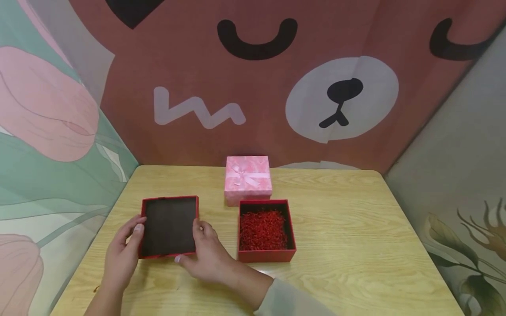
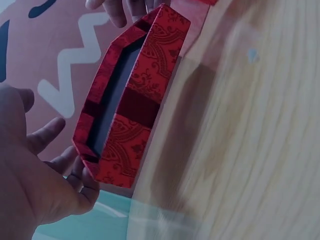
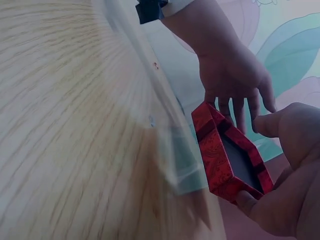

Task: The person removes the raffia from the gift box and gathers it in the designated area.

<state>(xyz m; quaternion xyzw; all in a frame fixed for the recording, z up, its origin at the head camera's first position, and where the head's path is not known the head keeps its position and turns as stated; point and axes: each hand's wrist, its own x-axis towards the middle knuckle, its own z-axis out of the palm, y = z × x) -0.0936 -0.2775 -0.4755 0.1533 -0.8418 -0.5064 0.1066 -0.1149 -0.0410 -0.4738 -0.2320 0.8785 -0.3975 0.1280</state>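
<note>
A red patterned box lid (image 1: 169,226) with a dark inside is held over the left part of the table, hollow side towards me. My right hand (image 1: 211,254) grips its near right corner, thumb at the front edge and fingers along the right side. On the opposite side, my left hand (image 1: 122,254) touches the left edge with its fingers, its thumb apart from the lid in the left wrist view. Right of the lid stands the red box (image 1: 266,256), uncovered, with red shredded paper (image 1: 262,229) inside.
Behind the red box is a pink gift box (image 1: 247,177) with a ribbon bow on top. The wooden table (image 1: 348,228) reaches a back wall with a bear print (image 1: 189,61). Printed walls flank it left and right.
</note>
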